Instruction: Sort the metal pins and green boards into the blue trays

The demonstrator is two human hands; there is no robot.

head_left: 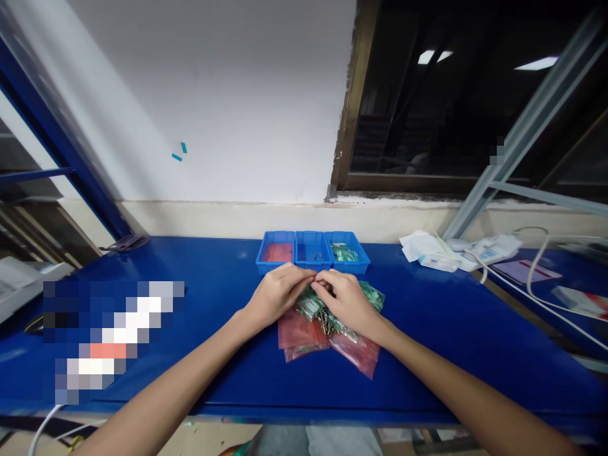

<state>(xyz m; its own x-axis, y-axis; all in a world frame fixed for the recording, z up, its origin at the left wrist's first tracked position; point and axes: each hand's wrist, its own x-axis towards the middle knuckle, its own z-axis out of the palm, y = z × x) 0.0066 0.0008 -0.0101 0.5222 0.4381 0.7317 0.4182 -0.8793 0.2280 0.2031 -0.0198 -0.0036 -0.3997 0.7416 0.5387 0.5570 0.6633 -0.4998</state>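
Note:
My left hand [278,292] and my right hand [351,303] meet fingertip to fingertip just in front of the blue bins. Both are closed in a pinch; whatever sits between the fingers is hidden or too small to name. Under and between them lies a pile of clear bags with green contents [311,306]. Small metal pin-like parts [327,322] lie on the pile. Pink plastic bags [297,330] stick out at the near side, with another pink bag [357,352] below my right wrist.
Three joined blue bins hold pink bags [279,252], a few small metal pieces [318,257] and green packets [344,253]. White wrappers [430,250] and a white cable [506,288] lie at the right of the blue table [228,367]. A blurred-out patch covers the left.

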